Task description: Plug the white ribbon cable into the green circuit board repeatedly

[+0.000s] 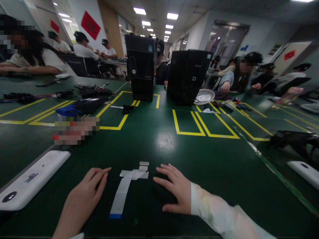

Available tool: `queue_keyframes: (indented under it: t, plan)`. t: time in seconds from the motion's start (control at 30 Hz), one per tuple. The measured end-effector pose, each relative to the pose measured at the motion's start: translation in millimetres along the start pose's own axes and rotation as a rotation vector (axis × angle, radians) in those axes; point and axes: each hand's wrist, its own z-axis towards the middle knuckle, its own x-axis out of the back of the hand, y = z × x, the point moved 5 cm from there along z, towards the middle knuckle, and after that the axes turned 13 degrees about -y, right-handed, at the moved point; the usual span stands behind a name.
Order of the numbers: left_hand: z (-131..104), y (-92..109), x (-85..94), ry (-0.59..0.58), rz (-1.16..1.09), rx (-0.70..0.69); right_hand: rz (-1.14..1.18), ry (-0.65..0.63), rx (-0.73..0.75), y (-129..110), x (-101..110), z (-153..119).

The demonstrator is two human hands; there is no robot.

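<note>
A flat white ribbon cable [122,194] with a blue end lies on the green table [194,159]. Its upper part is crossed by a whitish strip, and a small connector [144,164] sits at the top. To the left of the cable is my left hand [88,189], empty, its fingers extended and lying near each other. My right hand [175,189] rests to the right of the cable with fingers spread and nothing in them. Neither hand touches the cable.
Two black computer towers [142,66] [188,76] stand at the back. A white device [35,179] lies at left, another [305,172] at right. Dark cables [20,97], a white basket [204,97] and yellow tape lines [190,133] are farther off. Several people sit around.
</note>
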Motion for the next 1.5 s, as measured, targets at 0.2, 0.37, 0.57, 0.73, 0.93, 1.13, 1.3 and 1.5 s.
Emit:
queue_keyframes:
  t: [0.2,0.37,0.57,0.73,0.93,1.13,1.3,1.5]
  plan:
    - [1.2,3.7,2.0,-0.019,-0.002,-0.007,-0.092,0.248,-0.184,66.2,21.0,-36.6]
    - [0.6,-1.2,-1.8,-0.024,0.006,-0.016,-0.25,0.492,-0.98,197.7,58.7,-149.6]
    - [1.4,-0.8,-2.3,-0.032,0.0,-0.016,-0.227,0.474,-1.509,232.5,70.7,-262.0]
    - [1.3,0.6,-1.8,-0.026,-0.006,-0.028,-0.127,0.414,-1.624,233.1,66.5,-279.9]
    - [2.1,-0.9,-2.0,-0.038,-0.003,-0.021,-0.067,0.329,-1.641,237.7,63.2,-281.7]
    - [2.5,1.6,-0.4,-0.043,-0.007,-0.002,-0.064,0.288,-1.624,233.6,57.0,-284.3]
    - [2.1,3.1,0.1,-0.039,-0.022,-0.007,-0.144,0.282,-1.554,228.1,47.8,-289.8]
    - [2.5,2.9,-1.5,-0.035,0.012,-0.025,-0.197,0.226,-1.42,213.8,39.6,-289.7]
